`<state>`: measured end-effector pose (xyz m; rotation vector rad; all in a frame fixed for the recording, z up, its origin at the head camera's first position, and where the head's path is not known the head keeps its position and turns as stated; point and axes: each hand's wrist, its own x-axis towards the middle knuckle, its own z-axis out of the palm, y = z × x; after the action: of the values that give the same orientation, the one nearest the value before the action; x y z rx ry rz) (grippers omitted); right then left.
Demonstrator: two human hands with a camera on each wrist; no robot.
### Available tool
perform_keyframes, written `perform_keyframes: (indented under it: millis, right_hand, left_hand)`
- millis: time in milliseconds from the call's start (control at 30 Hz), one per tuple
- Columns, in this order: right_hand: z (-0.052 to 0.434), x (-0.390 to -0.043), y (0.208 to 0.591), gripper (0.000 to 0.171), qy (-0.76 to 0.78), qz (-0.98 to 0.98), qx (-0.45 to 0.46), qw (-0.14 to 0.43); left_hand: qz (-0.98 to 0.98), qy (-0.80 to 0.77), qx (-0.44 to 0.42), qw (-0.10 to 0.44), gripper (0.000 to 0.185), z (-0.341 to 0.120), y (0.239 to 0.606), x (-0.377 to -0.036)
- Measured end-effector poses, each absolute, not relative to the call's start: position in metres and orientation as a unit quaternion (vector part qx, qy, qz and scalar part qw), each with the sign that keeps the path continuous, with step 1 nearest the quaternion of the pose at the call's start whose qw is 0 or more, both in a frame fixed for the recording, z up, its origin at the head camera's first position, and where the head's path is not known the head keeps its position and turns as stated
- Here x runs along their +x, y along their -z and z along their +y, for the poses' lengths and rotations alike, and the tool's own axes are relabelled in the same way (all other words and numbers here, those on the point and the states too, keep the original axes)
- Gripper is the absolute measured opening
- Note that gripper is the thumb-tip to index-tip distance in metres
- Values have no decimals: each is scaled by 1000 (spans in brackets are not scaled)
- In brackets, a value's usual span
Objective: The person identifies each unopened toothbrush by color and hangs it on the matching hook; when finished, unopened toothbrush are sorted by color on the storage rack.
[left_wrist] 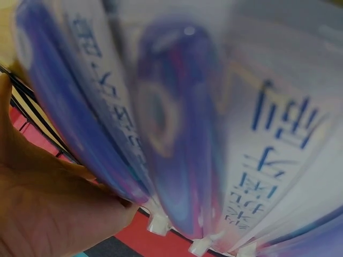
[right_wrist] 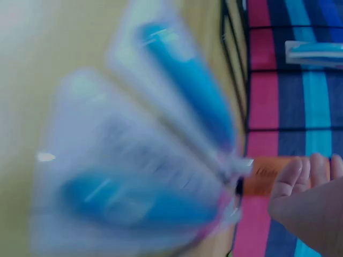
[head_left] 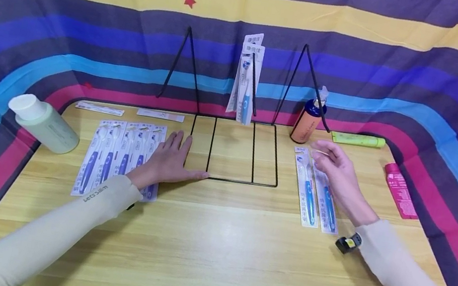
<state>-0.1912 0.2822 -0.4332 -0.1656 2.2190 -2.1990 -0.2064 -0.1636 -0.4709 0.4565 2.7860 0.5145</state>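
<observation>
Two hands show in the head view: left hand (head_left: 170, 161) flat, fingers apart, on toothbrush packs (head_left: 120, 157) at centre left; right hand (head_left: 336, 174) hovers relaxed, empty, over two packs (head_left: 314, 194). Both wrist views are blurred, packs cut off.

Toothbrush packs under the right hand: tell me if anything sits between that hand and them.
Nothing visible does. The right hand hovers open just above the two toothbrush packs lying flat on the table. The orange bottle stands behind them, off to the side, not in the way.
</observation>
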Motion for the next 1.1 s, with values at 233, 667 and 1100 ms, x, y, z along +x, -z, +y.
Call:
perform_keyframes:
  millis: [233, 667, 1100]
  right_hand:
    - [320, -172, 442, 50, 641, 767, 28, 14]
    - [338, -160, 451, 71, 425, 895, 76, 107]
    - [329, -149, 446, 57, 329, 939, 75, 67]
  left_hand:
    - [964, -166, 163, 126, 129, -167, 473, -207]
    - [964, -167, 161, 130, 128, -166, 472, -204]
    - [968, -149, 154, 134, 129, -163, 471, -208]
